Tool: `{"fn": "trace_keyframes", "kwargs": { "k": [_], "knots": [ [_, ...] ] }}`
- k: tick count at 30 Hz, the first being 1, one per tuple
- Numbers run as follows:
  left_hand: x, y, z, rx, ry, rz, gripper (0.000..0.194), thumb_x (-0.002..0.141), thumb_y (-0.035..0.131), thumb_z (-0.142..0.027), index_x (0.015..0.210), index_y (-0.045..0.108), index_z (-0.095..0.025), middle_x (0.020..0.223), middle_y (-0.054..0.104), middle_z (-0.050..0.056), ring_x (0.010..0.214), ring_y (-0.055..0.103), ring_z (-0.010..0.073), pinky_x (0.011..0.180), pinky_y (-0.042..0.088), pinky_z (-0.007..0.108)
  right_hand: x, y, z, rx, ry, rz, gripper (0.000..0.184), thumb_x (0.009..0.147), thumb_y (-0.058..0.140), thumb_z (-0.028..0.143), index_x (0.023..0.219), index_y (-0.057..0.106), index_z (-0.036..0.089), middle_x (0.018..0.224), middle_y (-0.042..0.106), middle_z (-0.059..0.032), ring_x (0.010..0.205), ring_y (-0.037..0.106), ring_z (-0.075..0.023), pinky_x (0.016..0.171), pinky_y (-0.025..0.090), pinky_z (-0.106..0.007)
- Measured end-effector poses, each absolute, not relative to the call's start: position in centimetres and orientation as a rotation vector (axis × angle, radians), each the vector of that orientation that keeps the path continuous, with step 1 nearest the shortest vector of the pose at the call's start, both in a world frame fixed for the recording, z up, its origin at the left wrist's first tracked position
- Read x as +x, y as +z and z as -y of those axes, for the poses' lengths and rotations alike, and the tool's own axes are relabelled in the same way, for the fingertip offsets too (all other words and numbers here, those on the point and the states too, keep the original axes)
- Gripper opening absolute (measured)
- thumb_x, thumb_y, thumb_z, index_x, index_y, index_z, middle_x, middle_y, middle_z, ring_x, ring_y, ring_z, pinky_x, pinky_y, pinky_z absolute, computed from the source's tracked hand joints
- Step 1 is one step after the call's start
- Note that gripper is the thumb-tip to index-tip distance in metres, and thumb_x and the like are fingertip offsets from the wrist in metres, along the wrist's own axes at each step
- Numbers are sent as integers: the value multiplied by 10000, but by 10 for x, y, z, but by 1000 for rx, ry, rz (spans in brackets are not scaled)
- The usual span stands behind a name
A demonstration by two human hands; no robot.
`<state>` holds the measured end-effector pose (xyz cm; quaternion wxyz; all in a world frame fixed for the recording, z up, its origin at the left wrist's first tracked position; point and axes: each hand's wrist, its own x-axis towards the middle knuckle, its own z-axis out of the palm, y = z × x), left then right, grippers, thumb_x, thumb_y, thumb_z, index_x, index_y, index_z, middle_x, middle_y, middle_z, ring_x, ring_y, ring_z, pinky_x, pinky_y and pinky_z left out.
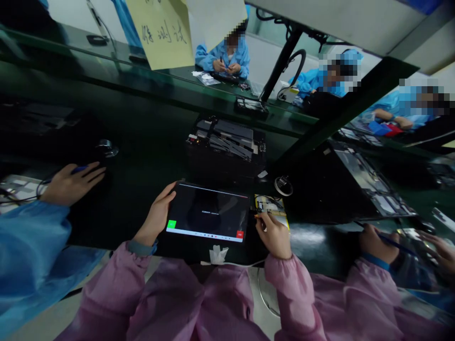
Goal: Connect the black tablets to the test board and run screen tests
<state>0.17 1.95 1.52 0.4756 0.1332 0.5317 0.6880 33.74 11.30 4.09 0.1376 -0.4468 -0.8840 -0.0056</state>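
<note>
A black tablet lies on the dark green bench right in front of me, its screen lit with a green square at the lower left and a red one at the lower right. My left hand grips its left edge, thumb on top. My right hand sits at the tablet's right edge, fingers pinched near a small yellow-labelled part; what it pinches is too small to tell. A white tape tab and a thin cable hang off the near edge.
A black tray of tablet parts stands behind the tablet, a tape roll to its right. A co-worker's hand in a blue sleeve rests at left; another's hands with a pen work at right. People sit across the conveyor.
</note>
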Motion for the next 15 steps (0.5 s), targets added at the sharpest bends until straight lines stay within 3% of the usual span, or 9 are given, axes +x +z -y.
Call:
{"fn": "trace_keyframes", "kwargs": {
  "k": [2, 5, 10, 15],
  "knots": [
    [1, 15, -20, 316, 1678, -1272, 508, 768, 695, -342, 1255, 621, -220, 1230, 676, 71, 1174, 592, 294, 1018, 452, 405, 344, 49, -102, -1251, -85, 2559, 188, 892, 518, 253, 987, 670, 196, 1076, 653, -102, 915, 622, -216, 745, 476, -304],
    [0, 13, -21, 294, 1678, -1219, 471, 776, 691, -333, 1231, 636, -227, 1197, 691, 59, 1140, 612, 280, 1016, 448, 391, 329, 58, -72, -1122, -59, 2510, 256, 882, 563, 279, 1114, 643, 206, 1358, 504, -144, 1238, 471, -326, 962, 446, -492],
    [-2, 9, -24, 284, 1704, -1157, 448, 767, 698, -313, 1205, 650, -229, 1180, 697, 50, 1120, 622, 272, 1024, 429, 391, 230, 48, -15, -678, 306, 2569, 397, 876, 585, 301, 1265, 579, 223, 1420, 452, -132, 1349, 354, -335, 1028, 405, -537],
    [-3, 11, -23, 362, 1739, -1180, 381, 785, 664, -307, 1158, 675, -228, 1254, 661, 48, 1198, 572, 283, 1051, 395, 392, 158, 30, -7, -575, 268, 2594, 442, 857, 614, 370, 1262, 587, 195, 1487, 396, -156, 1409, 255, -374, 1093, 261, -624]
  ]
}}
